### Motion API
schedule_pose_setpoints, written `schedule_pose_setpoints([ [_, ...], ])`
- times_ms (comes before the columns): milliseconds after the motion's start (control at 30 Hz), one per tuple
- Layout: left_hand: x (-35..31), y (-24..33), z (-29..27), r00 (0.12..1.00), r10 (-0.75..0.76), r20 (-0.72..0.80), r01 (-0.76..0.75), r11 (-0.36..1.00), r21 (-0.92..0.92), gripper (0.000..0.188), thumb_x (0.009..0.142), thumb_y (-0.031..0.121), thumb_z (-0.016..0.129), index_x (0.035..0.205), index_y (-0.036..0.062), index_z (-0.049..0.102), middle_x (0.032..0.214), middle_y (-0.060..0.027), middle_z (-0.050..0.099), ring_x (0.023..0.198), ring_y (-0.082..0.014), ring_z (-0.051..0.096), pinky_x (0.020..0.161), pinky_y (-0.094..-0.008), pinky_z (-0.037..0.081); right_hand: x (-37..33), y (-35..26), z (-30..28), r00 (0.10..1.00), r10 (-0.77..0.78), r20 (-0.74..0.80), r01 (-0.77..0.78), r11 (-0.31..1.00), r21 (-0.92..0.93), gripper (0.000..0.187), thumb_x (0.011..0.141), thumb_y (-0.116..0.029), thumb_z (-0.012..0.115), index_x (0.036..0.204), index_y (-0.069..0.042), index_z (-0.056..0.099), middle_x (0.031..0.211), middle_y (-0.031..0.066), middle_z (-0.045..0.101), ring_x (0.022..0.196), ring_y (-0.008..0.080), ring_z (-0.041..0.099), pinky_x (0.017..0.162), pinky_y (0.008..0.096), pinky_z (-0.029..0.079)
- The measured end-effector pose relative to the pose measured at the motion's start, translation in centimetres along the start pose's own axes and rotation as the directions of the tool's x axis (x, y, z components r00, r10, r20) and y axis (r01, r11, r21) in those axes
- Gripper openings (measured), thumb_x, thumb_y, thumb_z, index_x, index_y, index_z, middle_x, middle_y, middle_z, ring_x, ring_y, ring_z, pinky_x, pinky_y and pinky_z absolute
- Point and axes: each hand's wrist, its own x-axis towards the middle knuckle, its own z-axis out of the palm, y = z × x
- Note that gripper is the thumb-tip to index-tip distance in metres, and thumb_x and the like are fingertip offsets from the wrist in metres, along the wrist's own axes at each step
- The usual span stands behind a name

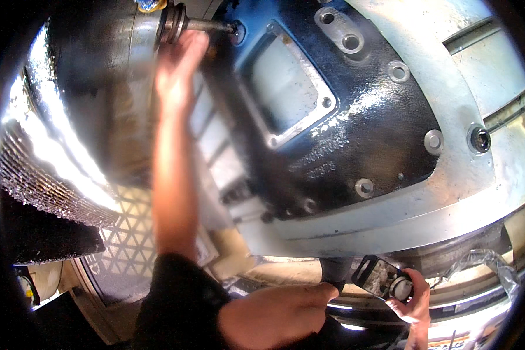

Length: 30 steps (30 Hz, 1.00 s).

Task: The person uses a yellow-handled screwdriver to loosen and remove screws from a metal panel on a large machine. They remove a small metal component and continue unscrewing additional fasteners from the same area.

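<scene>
My left hand (184,58) is raised at the top, its fingers bent up against a metal shaft (207,25) beside a dark grooved collar (172,23). Motion blurs part of the grip. The shaft's far end meets a round hole in a black casting (367,125) that has a square opening. At the lower right, my right hand (411,298) is closed around one end of a flat, dark-framed piece (379,277). That piece has a long loop at its other end and a round pale part near my fingers. I cannot make out its kind.
The casting lies against a large pale metal body (466,175) with a curved edge. A shiny ridged cylinder (58,175) stands at left, above a floor with a triangle pattern (134,245). A bare lower leg (274,315) is below; clear plastic (490,265) lies at right.
</scene>
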Motion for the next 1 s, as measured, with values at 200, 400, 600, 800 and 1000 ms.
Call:
schedule_pose_setpoints([
  [200,-1.4,-2.0,-0.6,0.994,0.076,0.074,-0.106,0.765,0.635,0.037,0.09,0.015,0.076,0.123,0.0011,0.069,0.108,-0.0078,0.074,0.093,-0.0108,0.067,0.086,-0.0257,0.053,-0.3,0.4,-0.1,1.0,0.015,-0.006,-0.015,1.0,0.003,0.072,0.066,-0.045,0.09,0.11,0.005,0.063,0.096,0.0175,0.068,0.087,0.0299,0.07,0.079,0.038,0.055],
  [400,0.5,-4.4,-1.0,0.999,0.031,-0.042,0.0,0.805,0.594,0.034,0.082,0.029,0.08,0.11,0.0093,0.075,0.093,-0.0073,0.076,0.085,-0.0142,0.071,0.08,-0.0294,0.055,-0.1,0.5,0.0,1.0,0.024,0.001,-0.024,1.0,0.009,0.072,0.065,-0.045,0.09,0.111,0.004,0.064,0.096,0.0173,0.068,0.087,0.0306,0.07,0.079,0.0378,0.055],
  [600,-1.0,-2.5,0.9,0.952,0.305,0.012,-0.178,0.523,0.833,0.03,0.081,0.032,0.078,0.102,0.0097,0.077,0.094,-0.009,0.075,0.082,-0.0238,0.073,0.074,-0.035,0.057,-0.2,0.9,0.1,1.0,0.006,-0.005,-0.006,1.0,-0.027,0.073,0.066,-0.047,0.089,0.111,0.004,0.063,0.095,0.0171,0.068,0.086,0.03,0.07,0.077,0.0374,0.054],
  [800,-1.4,-1.9,0.9,0.928,0.362,0.093,-0.243,0.396,0.885,0.027,0.087,0.03,0.072,0.104,0.0089,0.077,0.102,-0.0126,0.075,0.088,-0.0296,0.073,0.077,-0.0383,0.058,0.3,0.3,0.1,1.0,-0.001,-0.007,0.001,0.999,-0.041,0.072,0.067,-0.049,0.089,0.109,0.004,0.064,0.094,0.0173,0.068,0.084,0.0299,0.07,0.075,0.0384,0.055],
  [1000,-1.4,-1.8,0.4,0.898,0.367,0.241,-0.361,0.302,0.882,0.022,0.093,0.024,0.065,0.108,0.0096,0.075,0.104,-0.0145,0.073,0.092,-0.0316,0.072,0.082,-0.0393,0.056,0.1,0.1,0.0,1.0,0.007,-0.018,-0.007,0.999,-0.051,0.074,0.068,-0.051,0.088,0.109,0.005,0.063,0.094,0.0181,0.068,0.084,0.03,0.07,0.075,0.0384,0.055],
])
